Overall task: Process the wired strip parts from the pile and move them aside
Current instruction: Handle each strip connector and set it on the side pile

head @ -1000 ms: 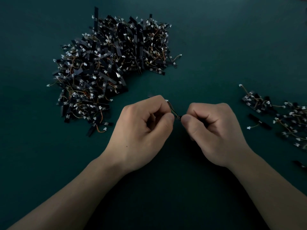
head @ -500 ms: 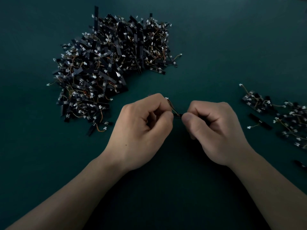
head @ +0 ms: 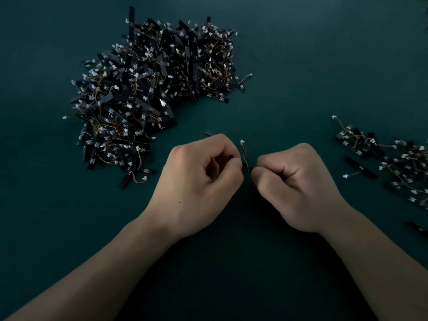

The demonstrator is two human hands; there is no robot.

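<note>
We pinch one wired strip part (head: 247,168) just right of and below the pile (head: 150,89). Its long axis seems to run side to side between our left hand (head: 199,179) and right hand (head: 298,184), with the fingers (head: 234,167) of both curled tight on its ends. The finished group (head: 393,163) lies well right of the pile, nearer our right hand, which we judge should carry it.

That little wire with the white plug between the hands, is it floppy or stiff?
Probably bendy yet springy: the wire curves upward by itself, holding its white plug in the air. Likely very light, since the left hand and right hand pinch the strip part with fingertips only. It may snag, as wires in the pile look tangled.
</note>
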